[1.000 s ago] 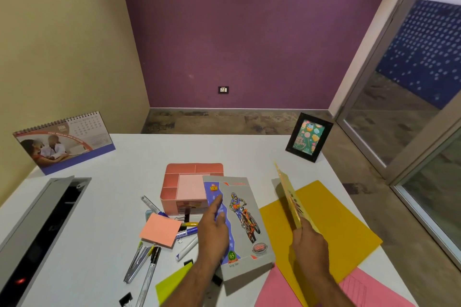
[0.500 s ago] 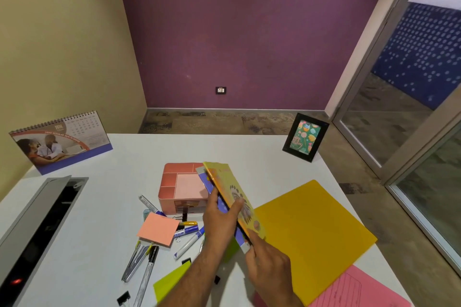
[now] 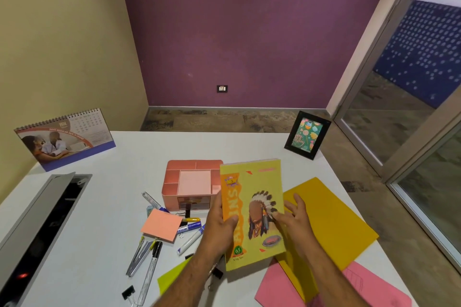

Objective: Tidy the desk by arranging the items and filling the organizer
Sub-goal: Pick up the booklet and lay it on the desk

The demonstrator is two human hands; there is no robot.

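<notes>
A yellow notebook (image 3: 257,189) with a feathered-headdress picture lies face up, on top of the grey notebook, which is hidden beneath it. My left hand (image 3: 220,225) grips the stack at its left edge, thumb on the cover. My right hand (image 3: 293,219) rests on the right edge with fingers spread and fairly straight. The pink desk organizer (image 3: 185,179) stands just left of the notebooks, a pale pink pad inside it. Pens and markers (image 3: 189,239) lie scattered in front of it, beside an orange sticky pad (image 3: 161,224).
A dark yellow folder (image 3: 331,222) and pink sheets (image 3: 282,286) lie at the right, a lime sheet (image 3: 172,278) near the front. Binder clips (image 3: 128,293) sit front left. A desk calendar (image 3: 64,137), a framed card (image 3: 306,134) and an open cable tray (image 3: 37,227) ring the white desk.
My right hand brought the yellow notebook over from the right and laid it flat on the grey notebook that my left hand held. Both hands now steady the stack.
</notes>
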